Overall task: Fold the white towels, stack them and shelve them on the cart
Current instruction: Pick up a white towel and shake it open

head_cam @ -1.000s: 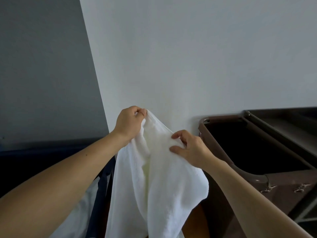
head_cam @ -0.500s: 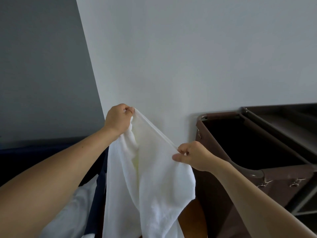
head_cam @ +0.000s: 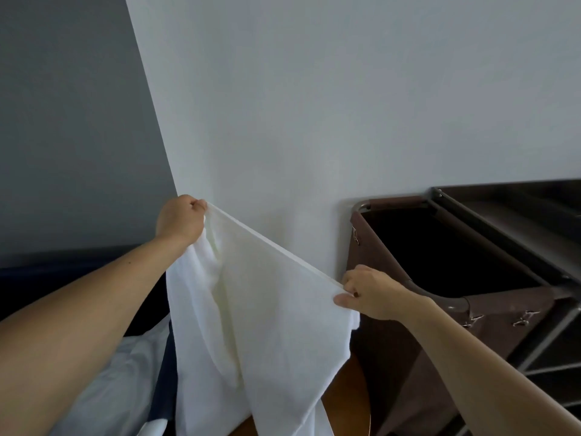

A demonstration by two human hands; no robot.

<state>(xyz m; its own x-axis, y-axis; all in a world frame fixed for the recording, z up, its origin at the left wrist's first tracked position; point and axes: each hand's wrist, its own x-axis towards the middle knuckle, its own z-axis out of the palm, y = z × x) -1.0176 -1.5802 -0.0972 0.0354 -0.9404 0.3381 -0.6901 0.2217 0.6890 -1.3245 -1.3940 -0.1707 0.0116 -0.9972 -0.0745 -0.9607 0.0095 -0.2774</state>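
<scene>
Because a towel folds true only from a taut hem, the white towel [head_cam: 261, 313] hangs at centre frame, its top edge stretched: left hand [head_cam: 180, 220] pinches one corner at ten o'clock, arm raised; right hand [head_cam: 369, 292] pinches the other at four o'clock, beside the brown cart [head_cam: 509, 313]
</scene>
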